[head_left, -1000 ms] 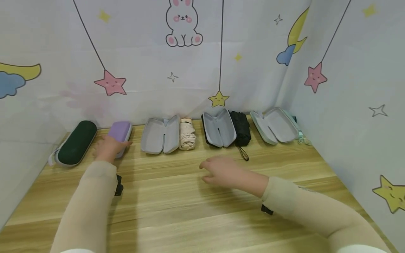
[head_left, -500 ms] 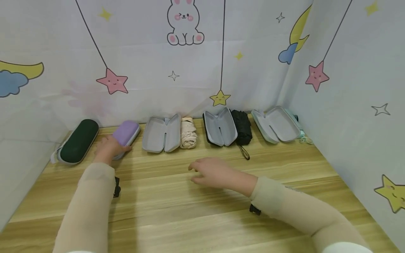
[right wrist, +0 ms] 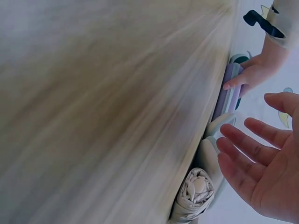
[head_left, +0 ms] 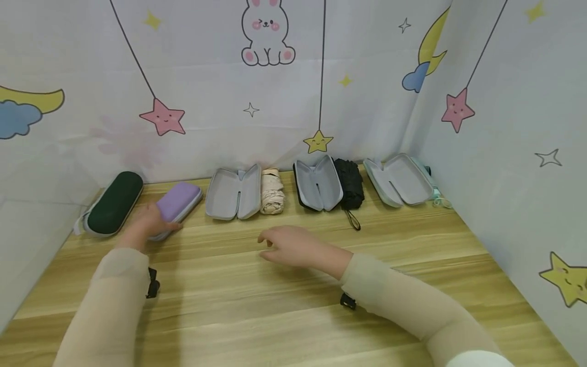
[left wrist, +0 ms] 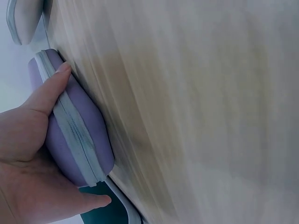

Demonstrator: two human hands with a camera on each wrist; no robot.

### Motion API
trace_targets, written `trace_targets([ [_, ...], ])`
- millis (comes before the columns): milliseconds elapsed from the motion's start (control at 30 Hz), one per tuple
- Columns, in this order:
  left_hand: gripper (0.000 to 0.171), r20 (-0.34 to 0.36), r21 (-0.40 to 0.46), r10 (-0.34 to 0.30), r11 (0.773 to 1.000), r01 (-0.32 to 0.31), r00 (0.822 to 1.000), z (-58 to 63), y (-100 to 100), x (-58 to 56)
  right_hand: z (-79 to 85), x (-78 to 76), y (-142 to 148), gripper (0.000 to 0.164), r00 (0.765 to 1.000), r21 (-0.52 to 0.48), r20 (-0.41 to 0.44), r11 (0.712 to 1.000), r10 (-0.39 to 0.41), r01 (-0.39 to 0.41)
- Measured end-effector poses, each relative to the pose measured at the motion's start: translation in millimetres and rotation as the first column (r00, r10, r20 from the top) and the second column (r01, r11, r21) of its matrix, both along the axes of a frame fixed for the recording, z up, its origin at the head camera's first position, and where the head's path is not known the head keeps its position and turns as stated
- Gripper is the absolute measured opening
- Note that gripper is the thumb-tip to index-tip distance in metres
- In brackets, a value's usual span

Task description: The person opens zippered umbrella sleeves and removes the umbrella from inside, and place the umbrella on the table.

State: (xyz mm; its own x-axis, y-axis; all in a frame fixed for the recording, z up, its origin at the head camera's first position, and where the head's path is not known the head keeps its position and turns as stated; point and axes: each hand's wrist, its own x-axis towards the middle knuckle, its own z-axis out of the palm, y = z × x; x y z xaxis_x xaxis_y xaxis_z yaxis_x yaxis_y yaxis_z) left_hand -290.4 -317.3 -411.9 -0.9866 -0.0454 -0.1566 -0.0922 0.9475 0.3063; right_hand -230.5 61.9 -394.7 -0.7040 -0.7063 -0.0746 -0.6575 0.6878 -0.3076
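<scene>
My left hand (head_left: pixel 148 220) holds a closed purple zip case (head_left: pixel 180 200) at its near end on the left of the table. In the left wrist view the thumb lies across the grey zip band of the case (left wrist: pixel 74 126), with the other fingers on the far side, partly hidden. The case lies slanted, its far end pointing right. My right hand (head_left: pixel 291 246) hovers over the middle of the table, holding nothing, its fingers loosely bent. Nearest to it are an unzipped case (head_left: pixel 235 196) with grey lining and a rolled beige cloth bundle (head_left: pixel 272 193).
A closed dark green case (head_left: pixel 115 204) lies left of my left hand. Further right stand a black case (head_left: pixel 317 186), open, a folded black umbrella-like bundle (head_left: pixel 350 186) with a strap, and an open mint case (head_left: pixel 403 181). A printed curtain (head_left: pixel 206 76) hangs behind.
My left hand has turned the purple case clockwise and drawn it slightly nearer. My right hand has moved left across the table. The other cases stay in place.
</scene>
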Motion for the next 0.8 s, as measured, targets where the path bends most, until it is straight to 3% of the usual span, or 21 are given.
trace_targets([
  [233, 0.105, -0.056, 0.019, -0.081, 0.996, 0.082, 0.995, 0.7, -7, 8.7, 1.5, -2.2, -17, 0.039, 1.0, 0.005, 0.027, 1.0, 0.012, -0.012],
  [567, 0.106, -0.018, -0.031, -0.138, 0.99, 0.137, 0.99, 0.3, -20, 23.0, 7.3, -0.4, -43, 0.039, 0.999, 0.0, 0.047, 1.0, -0.007, 0.007],
  [800, 0.107, -0.014, -0.03, -0.187, 0.982, 0.186, 0.982, 0.3, -22, 34.4, 10.7, -3.0, -56, 0.039, 1.0, 0.009, 0.017, 1.0, -0.015, 0.015],
])
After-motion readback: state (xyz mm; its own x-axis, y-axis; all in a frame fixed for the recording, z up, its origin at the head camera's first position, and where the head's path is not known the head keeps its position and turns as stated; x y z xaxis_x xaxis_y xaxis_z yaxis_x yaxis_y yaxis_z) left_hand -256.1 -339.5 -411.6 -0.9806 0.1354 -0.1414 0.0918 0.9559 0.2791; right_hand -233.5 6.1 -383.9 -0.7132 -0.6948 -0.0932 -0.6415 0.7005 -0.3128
